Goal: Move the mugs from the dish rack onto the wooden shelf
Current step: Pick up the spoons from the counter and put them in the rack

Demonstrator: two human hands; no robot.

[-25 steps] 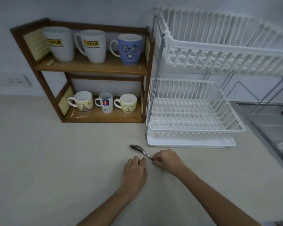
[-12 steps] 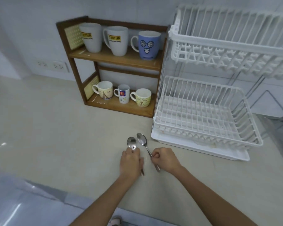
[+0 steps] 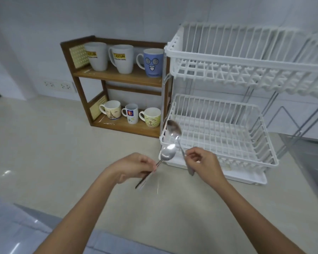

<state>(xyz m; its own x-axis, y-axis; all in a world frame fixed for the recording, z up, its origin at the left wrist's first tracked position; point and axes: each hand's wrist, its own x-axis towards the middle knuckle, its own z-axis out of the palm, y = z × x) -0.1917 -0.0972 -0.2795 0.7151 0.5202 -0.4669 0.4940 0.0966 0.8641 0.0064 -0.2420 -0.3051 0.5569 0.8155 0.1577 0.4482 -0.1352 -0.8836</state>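
Left to right: six mugs fill both boards of the wooden shelf. My left hand pinches one spoon, its handle tip blurred; my right hand pinches another spoon. The dish rack runs off the right edge of view.

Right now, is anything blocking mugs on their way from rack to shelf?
No mug shows in the rack; all six sit on the shelf. Left hand and right hand each hold a spoon.
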